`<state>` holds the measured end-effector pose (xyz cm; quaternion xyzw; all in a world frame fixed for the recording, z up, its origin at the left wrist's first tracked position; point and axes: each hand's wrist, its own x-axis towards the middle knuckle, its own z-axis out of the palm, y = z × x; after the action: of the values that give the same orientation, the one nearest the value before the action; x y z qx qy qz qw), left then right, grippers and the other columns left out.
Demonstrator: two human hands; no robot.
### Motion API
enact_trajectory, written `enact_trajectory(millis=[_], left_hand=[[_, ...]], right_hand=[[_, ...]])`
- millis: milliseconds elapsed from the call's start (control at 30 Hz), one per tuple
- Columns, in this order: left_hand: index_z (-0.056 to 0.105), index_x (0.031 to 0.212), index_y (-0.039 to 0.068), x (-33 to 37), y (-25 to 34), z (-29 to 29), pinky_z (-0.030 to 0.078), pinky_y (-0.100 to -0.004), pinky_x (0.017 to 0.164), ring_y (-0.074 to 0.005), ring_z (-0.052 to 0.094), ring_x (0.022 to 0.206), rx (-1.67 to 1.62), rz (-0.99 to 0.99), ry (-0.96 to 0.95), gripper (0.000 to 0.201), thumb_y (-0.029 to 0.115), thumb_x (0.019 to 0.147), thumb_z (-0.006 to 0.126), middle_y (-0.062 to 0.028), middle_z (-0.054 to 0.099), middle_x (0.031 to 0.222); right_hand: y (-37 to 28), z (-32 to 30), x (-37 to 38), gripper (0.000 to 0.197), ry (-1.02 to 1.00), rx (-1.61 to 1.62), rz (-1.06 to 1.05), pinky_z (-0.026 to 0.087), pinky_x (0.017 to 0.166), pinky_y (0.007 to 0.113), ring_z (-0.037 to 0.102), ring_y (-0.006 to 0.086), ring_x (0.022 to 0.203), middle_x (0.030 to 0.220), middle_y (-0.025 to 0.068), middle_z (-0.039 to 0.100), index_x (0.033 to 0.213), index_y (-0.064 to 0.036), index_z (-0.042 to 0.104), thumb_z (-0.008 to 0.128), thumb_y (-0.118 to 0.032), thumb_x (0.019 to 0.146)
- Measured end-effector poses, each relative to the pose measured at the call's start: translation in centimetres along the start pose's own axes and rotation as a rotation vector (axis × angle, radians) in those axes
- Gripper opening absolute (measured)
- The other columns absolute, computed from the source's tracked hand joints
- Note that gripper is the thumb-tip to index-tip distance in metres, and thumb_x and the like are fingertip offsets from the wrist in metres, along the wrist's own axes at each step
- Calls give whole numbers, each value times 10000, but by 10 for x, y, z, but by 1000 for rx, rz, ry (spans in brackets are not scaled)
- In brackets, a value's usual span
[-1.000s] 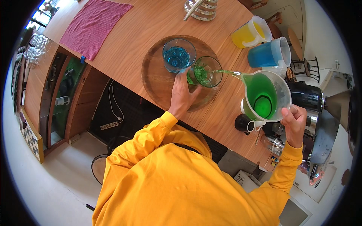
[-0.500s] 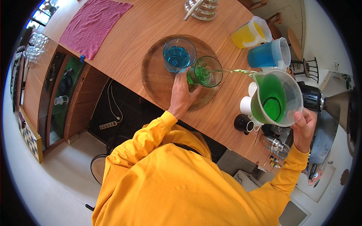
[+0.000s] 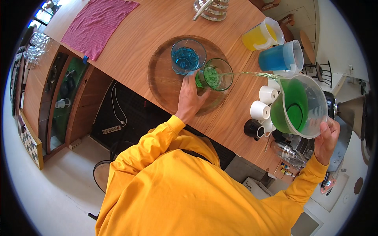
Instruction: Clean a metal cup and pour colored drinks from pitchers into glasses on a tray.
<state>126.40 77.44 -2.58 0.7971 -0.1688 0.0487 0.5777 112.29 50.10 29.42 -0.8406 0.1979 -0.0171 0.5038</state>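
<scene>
My right hand grips a clear plastic measuring jug of green liquid, tilted to the left above the table. From its spout a thin green stream arcs across into a glass tumbler, which holds some green liquid. The fingers of my left hand are wrapped round the near left side of that tumbler, on a round wooden tray. Beside it on the tray stands a second tumbler with blue liquid. Part of the green tumbler is hidden behind my left hand.
Jugs of yellow and blue liquid stand at the far right. White cups and a black cup sit under and beside the raised jug. A pink cloth lies far left; a glass kettle stands at the back.
My right hand has moved the jug to the right, away from the tumbler, lengthening the stream and uncovering more white cups. My left hand has stayed on the tumbler.
</scene>
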Motion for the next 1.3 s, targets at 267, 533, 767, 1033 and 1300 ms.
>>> enact_trajectory(millis=[267, 533, 767, 1033, 1300], left_hand=[[421, 1367, 10, 1, 0, 1, 459, -455, 962, -412, 532, 1129, -17, 2, -3, 719, 102, 759, 793, -245, 539, 1208], [424, 1364, 10, 1, -1, 1, 455, -459, 967, -416, 526, 1134, -20, -9, -13, 714, 105, 760, 791, -247, 535, 1209], [409, 1376, -12, 0, -2, 0, 456, -429, 1020, -394, 527, 1219, 1, -30, -45, 751, 133, 758, 811, -237, 523, 1309], [429, 1354, -7, 1, -2, 1, 446, -459, 986, -416, 514, 1155, -35, -5, -23, 711, 103, 753, 792, -245, 527, 1233], [433, 1348, -15, 1, -1, 0, 446, -451, 994, -414, 511, 1168, -39, -13, -29, 718, 81, 737, 797, -246, 525, 1248]], right_hand=[[8, -22, -7, 395, 50, 60, 30, 479, 782, 263, 600, 120, 841, 924, 59, 626, 1056, 48, 608, 693, -299, 887], [-8, 1, -2, 408, 148, -5, -29, 344, 597, 226, 475, 68, 659, 761, 3, 579, 812, 7, 613, 749, -376, 838], [-6, -13, -4, 439, 187, -16, -42, 419, 699, 227, 560, 90, 758, 848, 34, 642, 918, 44, 650, 740, -378, 840], [-4, -18, -5, 430, 181, -11, -57, 421, 713, 229, 561, 91, 767, 868, 40, 639, 923, 48, 645, 729, -367, 847], [-4, 2, 3, 396, 111, 15, -47, 380, 628, 221, 504, 73, 686, 778, 14, 593, 827, 15, 612, 742, -359, 841]])
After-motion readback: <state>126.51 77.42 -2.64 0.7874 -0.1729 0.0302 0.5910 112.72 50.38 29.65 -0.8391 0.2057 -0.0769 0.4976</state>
